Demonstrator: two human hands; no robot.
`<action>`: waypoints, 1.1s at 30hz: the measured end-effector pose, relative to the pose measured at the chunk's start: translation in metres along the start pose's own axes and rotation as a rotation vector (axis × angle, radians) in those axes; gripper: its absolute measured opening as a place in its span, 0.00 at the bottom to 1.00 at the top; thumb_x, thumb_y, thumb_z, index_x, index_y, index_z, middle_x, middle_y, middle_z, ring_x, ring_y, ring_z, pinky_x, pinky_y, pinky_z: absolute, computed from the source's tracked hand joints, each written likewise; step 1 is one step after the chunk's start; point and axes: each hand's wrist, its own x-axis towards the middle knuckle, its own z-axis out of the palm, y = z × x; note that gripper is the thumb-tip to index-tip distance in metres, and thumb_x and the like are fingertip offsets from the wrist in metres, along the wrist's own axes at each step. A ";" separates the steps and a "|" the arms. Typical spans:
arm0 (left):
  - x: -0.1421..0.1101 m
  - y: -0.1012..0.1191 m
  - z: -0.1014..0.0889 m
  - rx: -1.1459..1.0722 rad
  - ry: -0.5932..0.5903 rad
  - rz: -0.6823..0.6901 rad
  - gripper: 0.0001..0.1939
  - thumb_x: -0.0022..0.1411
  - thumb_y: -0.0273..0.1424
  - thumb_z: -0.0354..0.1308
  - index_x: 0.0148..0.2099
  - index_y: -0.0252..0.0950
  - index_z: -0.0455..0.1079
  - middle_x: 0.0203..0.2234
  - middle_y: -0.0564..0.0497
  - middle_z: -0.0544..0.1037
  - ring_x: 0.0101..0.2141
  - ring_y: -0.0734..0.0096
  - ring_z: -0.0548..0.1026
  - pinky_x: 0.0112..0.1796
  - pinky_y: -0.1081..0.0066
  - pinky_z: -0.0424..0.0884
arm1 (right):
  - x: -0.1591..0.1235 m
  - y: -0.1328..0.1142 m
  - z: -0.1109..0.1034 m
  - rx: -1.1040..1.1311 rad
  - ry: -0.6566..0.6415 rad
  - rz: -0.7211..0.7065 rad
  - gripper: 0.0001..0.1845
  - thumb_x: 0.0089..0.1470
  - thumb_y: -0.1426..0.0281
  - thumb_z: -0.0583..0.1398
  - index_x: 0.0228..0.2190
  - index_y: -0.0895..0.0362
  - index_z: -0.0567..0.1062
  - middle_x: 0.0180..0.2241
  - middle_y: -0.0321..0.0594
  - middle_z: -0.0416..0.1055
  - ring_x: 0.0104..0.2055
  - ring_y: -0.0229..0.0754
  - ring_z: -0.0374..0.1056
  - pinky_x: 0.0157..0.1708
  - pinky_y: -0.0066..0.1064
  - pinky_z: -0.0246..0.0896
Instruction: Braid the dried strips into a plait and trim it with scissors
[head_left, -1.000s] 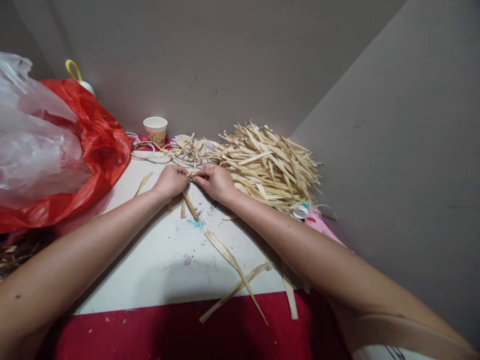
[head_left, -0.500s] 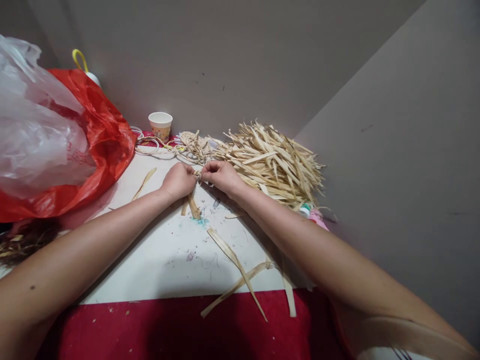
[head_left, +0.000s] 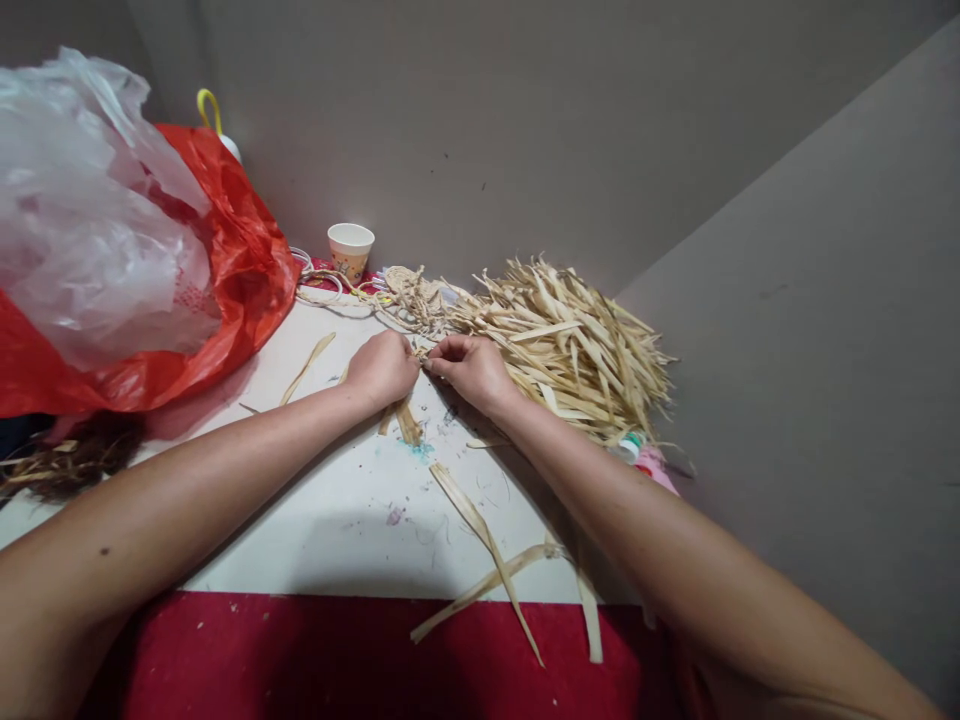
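Note:
Both my hands meet near the middle of the white board. My left hand (head_left: 385, 368) is closed on a piece of pale dried plant strip, whose loose ends (head_left: 409, 425) hang out below the fingers. Thumb and fingers of my right hand (head_left: 472, 368) pinch at the same small piece between the hands; its exact shape is too small to make out. Just behind the hands lies a tangle of braided straw cord (head_left: 416, 298). To the right of my right hand spreads a big heap of dried straw strips (head_left: 581, 345).
Loose strips (head_left: 480, 525) lie across the front of the white board (head_left: 330, 530), over a red surface (head_left: 375, 660). A paper cup (head_left: 350, 255) stands at the back. Red and clear plastic bags (head_left: 247, 260) bulge at left, above dark fibres (head_left: 82, 460). Grey walls (head_left: 525, 120) close in behind and right.
The view has shifted slightly, so the scene sits further right in the picture. My hands stay together at the same spot, with the right fingers slightly changed in their pinch.

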 end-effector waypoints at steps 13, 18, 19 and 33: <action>-0.001 -0.001 -0.001 -0.019 -0.005 0.006 0.09 0.53 0.27 0.52 0.30 0.33 0.74 0.28 0.40 0.78 0.31 0.59 0.75 0.32 0.67 0.65 | -0.005 -0.005 -0.001 0.064 -0.004 0.091 0.11 0.38 0.70 0.60 0.30 0.55 0.67 0.18 0.30 0.67 0.18 0.33 0.59 0.20 0.25 0.55; 0.001 -0.004 -0.011 -0.143 -0.045 -0.055 0.05 0.50 0.26 0.56 0.25 0.33 0.73 0.19 0.47 0.73 0.27 0.65 0.72 0.30 0.70 0.64 | -0.007 -0.009 -0.013 0.021 0.013 0.163 0.10 0.42 0.72 0.61 0.31 0.59 0.71 0.20 0.35 0.70 0.20 0.34 0.62 0.21 0.26 0.57; 0.002 -0.006 -0.013 -0.175 -0.049 -0.071 0.05 0.49 0.26 0.56 0.24 0.34 0.72 0.17 0.49 0.72 0.26 0.67 0.70 0.29 0.70 0.63 | -0.007 -0.009 -0.015 -0.020 0.021 0.168 0.10 0.42 0.72 0.61 0.31 0.59 0.73 0.20 0.35 0.70 0.19 0.34 0.60 0.20 0.26 0.55; 0.001 -0.006 -0.023 -0.240 -0.090 -0.126 0.07 0.48 0.28 0.58 0.20 0.35 0.67 0.13 0.55 0.65 0.17 0.76 0.62 0.21 0.75 0.58 | 0.014 -0.020 -0.003 -0.127 -0.055 0.043 0.08 0.47 0.76 0.57 0.19 0.59 0.70 0.15 0.32 0.65 0.17 0.31 0.58 0.18 0.23 0.52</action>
